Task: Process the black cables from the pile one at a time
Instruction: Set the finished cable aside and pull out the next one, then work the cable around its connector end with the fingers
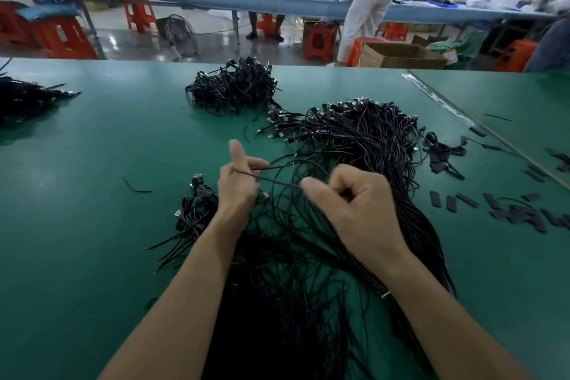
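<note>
Watching from behind: left hand (239, 185) and right hand (354, 203) each pinch one thin black cable (277, 181), stretched between them just on the near side of the big pile (364, 133). I'd keep it taut and draw it slowly so neighbouring strands don't tag along.
</note>
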`<state>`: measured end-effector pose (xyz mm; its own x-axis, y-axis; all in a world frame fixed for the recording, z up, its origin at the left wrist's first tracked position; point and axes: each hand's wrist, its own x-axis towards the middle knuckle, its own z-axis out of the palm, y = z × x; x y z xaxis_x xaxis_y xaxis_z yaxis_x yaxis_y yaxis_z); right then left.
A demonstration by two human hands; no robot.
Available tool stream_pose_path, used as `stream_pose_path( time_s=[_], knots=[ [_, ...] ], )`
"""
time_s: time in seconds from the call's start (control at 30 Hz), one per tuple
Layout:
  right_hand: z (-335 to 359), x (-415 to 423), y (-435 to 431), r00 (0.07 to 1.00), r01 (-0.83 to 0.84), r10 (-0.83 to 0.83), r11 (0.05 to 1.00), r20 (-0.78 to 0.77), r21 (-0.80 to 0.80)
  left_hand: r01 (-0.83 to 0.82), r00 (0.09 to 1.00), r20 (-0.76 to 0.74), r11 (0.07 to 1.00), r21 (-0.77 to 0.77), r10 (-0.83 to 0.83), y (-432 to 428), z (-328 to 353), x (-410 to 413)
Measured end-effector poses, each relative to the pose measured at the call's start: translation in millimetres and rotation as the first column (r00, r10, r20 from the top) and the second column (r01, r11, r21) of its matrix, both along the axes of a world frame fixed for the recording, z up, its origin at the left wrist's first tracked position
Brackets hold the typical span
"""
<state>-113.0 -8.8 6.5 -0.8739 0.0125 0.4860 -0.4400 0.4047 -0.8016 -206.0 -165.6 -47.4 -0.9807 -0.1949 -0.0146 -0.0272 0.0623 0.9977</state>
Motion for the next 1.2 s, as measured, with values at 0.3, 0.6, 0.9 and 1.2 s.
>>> stream_pose_path(
  time_s=[0.3,0.6,0.9,1.2],
  knots=[
    [-55.6,-33.8,73.7,0.84,0.403,-0.444,0.895,0.312,0.191,-0.108,0.83,-0.516,0.844,-0.526,-0.215,17.6,36.0,37.9],
    [-30.7,-17.0,40.6,0.936,0.09,-0.285,0.76,0.206,0.644,-0.029,0.874,-0.228,0.422,-0.906,-0.429,13.1,21.9,41.9],
    [-43.4,-8.3,8.9,0.984,0.109,-0.139,0.965,0.113,0.239,0.206,0.819,-0.201,0.602,-0.771,-0.537,0.2,7.9,39.1],
    [-27.8,-13.4,39.9,0.934,0.344,-0.34,0.939,-0.111,0.021,0.007,0.89,-0.341,0.758,-0.653,-0.302,7.8,-4.2,22.7]
  ],
)
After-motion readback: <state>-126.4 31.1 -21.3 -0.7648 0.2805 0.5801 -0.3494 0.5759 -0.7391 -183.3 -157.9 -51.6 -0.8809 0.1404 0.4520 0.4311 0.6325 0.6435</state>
